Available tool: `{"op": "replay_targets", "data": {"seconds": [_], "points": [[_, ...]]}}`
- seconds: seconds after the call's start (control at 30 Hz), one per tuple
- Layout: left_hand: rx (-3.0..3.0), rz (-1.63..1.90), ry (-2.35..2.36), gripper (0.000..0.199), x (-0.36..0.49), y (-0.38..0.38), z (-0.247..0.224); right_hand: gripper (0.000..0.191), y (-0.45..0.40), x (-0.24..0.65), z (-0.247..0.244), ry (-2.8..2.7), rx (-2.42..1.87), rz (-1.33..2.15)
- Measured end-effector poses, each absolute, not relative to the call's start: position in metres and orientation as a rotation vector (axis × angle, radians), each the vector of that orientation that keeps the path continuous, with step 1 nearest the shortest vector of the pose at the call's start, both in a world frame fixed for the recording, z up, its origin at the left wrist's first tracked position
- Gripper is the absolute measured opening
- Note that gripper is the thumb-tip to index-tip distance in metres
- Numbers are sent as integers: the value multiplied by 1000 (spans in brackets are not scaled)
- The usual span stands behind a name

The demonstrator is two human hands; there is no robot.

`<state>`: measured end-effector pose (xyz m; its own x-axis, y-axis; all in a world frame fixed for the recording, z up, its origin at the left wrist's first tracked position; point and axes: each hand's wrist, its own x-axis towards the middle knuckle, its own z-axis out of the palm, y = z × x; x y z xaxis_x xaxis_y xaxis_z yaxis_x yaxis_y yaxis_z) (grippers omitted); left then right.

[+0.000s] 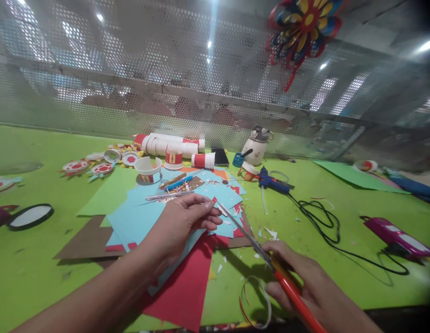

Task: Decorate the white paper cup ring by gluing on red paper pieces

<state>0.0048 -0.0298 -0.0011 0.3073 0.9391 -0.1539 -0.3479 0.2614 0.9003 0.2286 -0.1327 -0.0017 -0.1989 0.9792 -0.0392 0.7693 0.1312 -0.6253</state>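
Green counter (pixel 34 263), seen from the worker's side. Left hand (pixel 187 217) is over the paper pile; its grip is narrow, thumb and forefinger pinching a small red piece (pixel 214 200). Right hand (pixel 305 273) holds scissors (pixel 258 249), grip wrapped about the orange-red handles. The blades point up and leftward, nearly together, their tips just beside the red piece; whether they touch it, I cannot tell.

Under and around the left hand: blue paper (pixel 138 208) on top, red paper (pixel 187 296) jutting toward the near edge, brown paper (pixel 84 240) and green paper (pixel 107 196) at the left. A blue pen (pixel 179 183) lies on the pile among scraps. Beyond it stands a cut cup (pixel 147 176); another red and white cup (pixel 204 161) lies on its side, near a black phone (pixel 220 157).

To the right: blue glue gun (pixel 274 181), its black cord (pixel 322 233) looping across the counter toward a purple device (pixel 397 236). Curled strips (pixel 268 310) lie below the scissors. A pale bottle (pixel 255 150) stands upright at the back.
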Motion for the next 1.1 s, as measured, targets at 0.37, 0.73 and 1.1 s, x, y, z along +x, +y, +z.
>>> {"op": "replay_targets", "data": {"seconds": [0.37,0.73,1.1], "points": [[880,1016,810,16,6,-30,0,28,-131,220,1,-2009,-1586,751],[872,1012,825,12,5,-32,3,26,-130,220,-3,-2045,-1595,736],[873,1020,818,11,5,-32,4,28,-131,220,-5,-2050,-1576,693]]}}
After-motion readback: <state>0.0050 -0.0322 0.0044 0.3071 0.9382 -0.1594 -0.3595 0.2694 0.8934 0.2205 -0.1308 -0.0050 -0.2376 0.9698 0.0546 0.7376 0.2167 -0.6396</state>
